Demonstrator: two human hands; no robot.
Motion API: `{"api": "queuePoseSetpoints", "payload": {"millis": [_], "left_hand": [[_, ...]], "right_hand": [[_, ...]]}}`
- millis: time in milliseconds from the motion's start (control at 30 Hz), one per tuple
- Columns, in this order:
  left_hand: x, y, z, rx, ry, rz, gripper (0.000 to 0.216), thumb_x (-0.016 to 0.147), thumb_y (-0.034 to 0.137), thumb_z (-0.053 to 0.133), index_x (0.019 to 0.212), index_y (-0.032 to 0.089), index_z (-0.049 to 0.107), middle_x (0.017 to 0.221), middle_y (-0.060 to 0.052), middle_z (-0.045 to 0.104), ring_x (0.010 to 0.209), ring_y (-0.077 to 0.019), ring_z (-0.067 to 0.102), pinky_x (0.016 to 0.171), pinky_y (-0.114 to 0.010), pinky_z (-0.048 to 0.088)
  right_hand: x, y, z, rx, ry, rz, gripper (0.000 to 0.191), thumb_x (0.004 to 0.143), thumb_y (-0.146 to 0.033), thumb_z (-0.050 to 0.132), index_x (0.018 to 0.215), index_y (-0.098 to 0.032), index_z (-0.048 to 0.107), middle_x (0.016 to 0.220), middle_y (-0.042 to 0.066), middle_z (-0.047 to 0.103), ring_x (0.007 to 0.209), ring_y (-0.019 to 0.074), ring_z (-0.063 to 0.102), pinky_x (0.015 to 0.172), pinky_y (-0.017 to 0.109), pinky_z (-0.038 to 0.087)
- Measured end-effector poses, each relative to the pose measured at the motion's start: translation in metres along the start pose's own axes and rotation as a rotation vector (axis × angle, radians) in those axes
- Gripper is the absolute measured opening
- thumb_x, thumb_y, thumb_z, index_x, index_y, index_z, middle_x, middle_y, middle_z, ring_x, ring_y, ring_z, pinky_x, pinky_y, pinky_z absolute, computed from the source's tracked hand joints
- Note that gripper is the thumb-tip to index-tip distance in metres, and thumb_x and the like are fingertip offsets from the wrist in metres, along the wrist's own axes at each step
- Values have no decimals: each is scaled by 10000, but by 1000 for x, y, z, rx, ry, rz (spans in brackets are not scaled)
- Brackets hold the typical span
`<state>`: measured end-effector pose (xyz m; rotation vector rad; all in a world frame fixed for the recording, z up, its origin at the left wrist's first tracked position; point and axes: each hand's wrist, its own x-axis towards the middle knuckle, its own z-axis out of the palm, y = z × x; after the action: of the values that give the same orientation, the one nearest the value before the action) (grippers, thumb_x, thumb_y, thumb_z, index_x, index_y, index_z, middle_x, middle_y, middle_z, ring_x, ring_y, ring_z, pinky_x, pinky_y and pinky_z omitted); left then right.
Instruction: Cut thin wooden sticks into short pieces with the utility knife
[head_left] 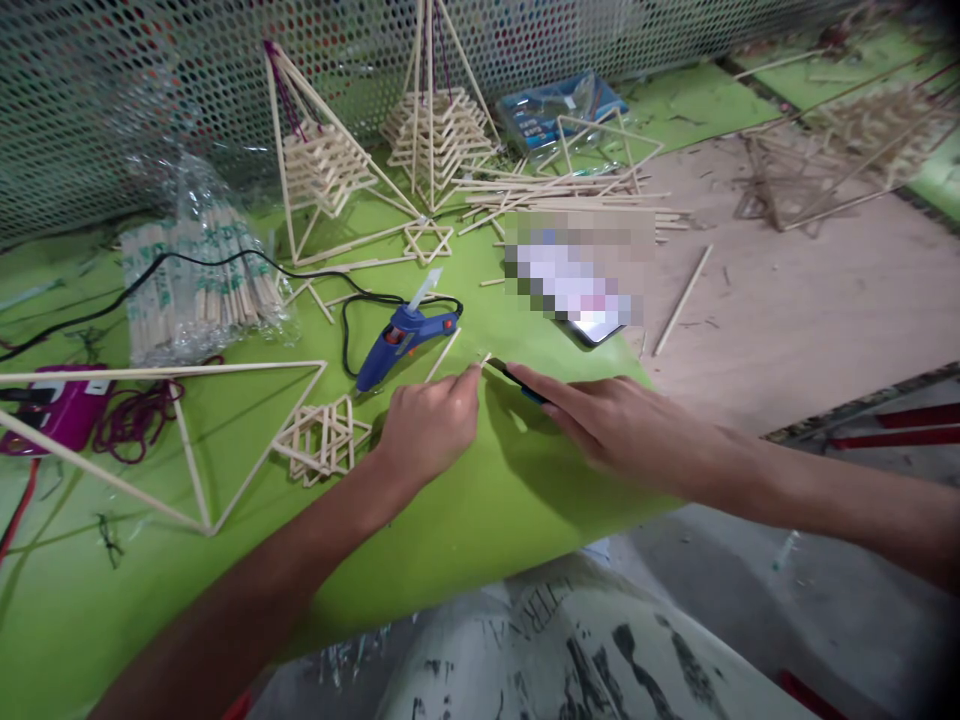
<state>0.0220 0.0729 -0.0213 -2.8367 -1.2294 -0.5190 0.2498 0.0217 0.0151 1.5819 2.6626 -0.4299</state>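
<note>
My left hand (431, 425) is closed in a pinch on a thin wooden stick (486, 358), whose short pale end juts out past the fingertips. From the right, my right hand (611, 420) grips a utility knife (525, 384), its dark blade reaching that stick end. The index finger lies along the knife; most of its handle is hidden by the hand. Just beyond my left hand lie a blue hot glue gun (397, 340) and another thin stick (444, 354). A small woven stick star (322, 440) rests left of my left wrist.
Two stick pyramids (326, 170) stand by the perforated metal screen (187, 90). A phone (596, 325) lies before loose sticks (555, 190). Leftward are bagged chopsticks (202, 280), a black cord (292, 268), a large stick frame (259, 450) and purple string (139, 420).
</note>
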Motion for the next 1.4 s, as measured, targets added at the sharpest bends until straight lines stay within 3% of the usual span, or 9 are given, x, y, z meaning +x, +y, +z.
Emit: {"api": "queuePoseSetpoints", "payload": {"millis": [567, 1400], "left_hand": [[0, 0, -1, -6, -1, -5, 309, 921, 169, 480, 1149, 127, 686, 837, -55, 771, 540, -153, 670, 453, -261, 479], [0, -1, 0, -10, -6, 23, 305, 923, 160, 480, 1149, 115, 679, 843, -80, 768, 550, -140, 668, 482, -247, 503]], "right_hand": [[0, 2, 0, 48, 1, 15, 646, 918, -161, 367, 1545, -183, 211, 690, 54, 635, 514, 159, 477, 512, 302, 252], [1, 0, -2, 3, -8, -2, 639, 917, -168, 366, 1540, -165, 224, 693, 65, 648, 533, 180, 519, 511, 302, 309]]}}
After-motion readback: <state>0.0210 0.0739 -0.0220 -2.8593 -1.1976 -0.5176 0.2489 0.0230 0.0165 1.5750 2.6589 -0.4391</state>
